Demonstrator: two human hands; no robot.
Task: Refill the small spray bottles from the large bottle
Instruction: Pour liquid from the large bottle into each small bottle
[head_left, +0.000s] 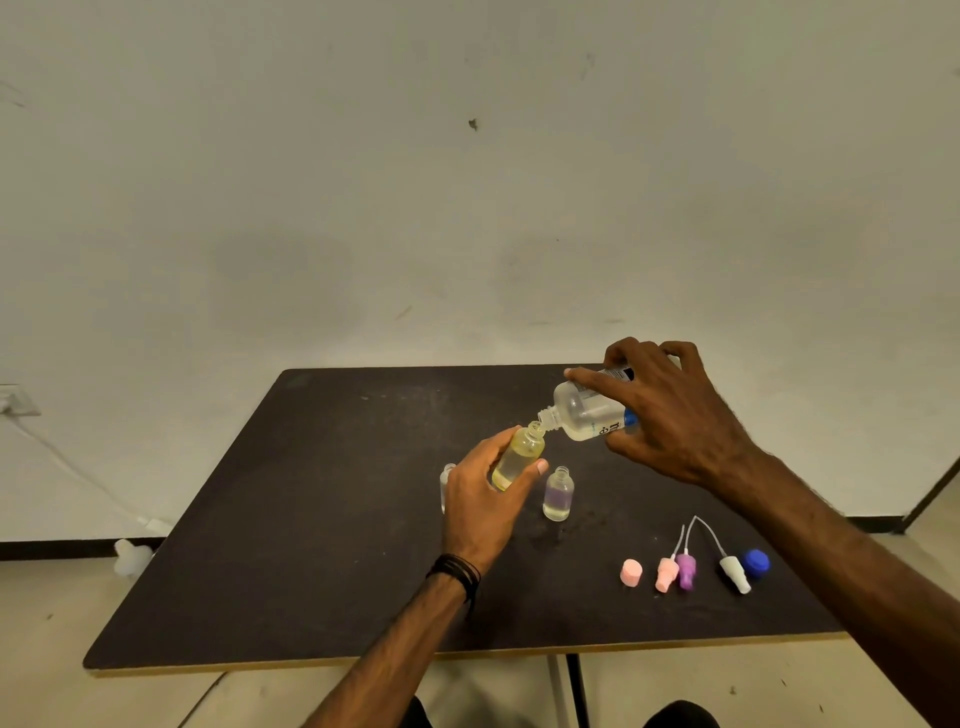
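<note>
Head view, one frame. I see the left hand (480, 501) raised over the dark table (291, 519), thumb and fingers curled round a small yellow-tinted spray bottle (517, 457); the bottle is uncapped, tilted with its open neck up and to the right, and shows pale liquid inside. The right hand (670, 415) grips the large clear bottle (587, 410) from above, fingers spread and wrapped over its body, index finger lying along the upper side. The large bottle is tipped almost level, neck pointing left and down, and its mouth sits at, or just touching, the mouth of the small yellow-tinted spray bottle; I cannot tell whether liquid is passing. Standing upright on the table just right of the left hand is a second small bottle (558, 493) with a purple tint, open-necked, part filled. A third small clear bottle (447, 486) stands behind the left hand, mostly hidden. Near the front right of the table lie, in a rough row: a pink cap (631, 573), a pink spray head (666, 571), a purple spray head (687, 569), a white spray head (735, 573), each spray head with a thin dip tube, and a blue cap (756, 563) just beside the white one. A dark wristband (457, 571) is on the left wrist.
</note>
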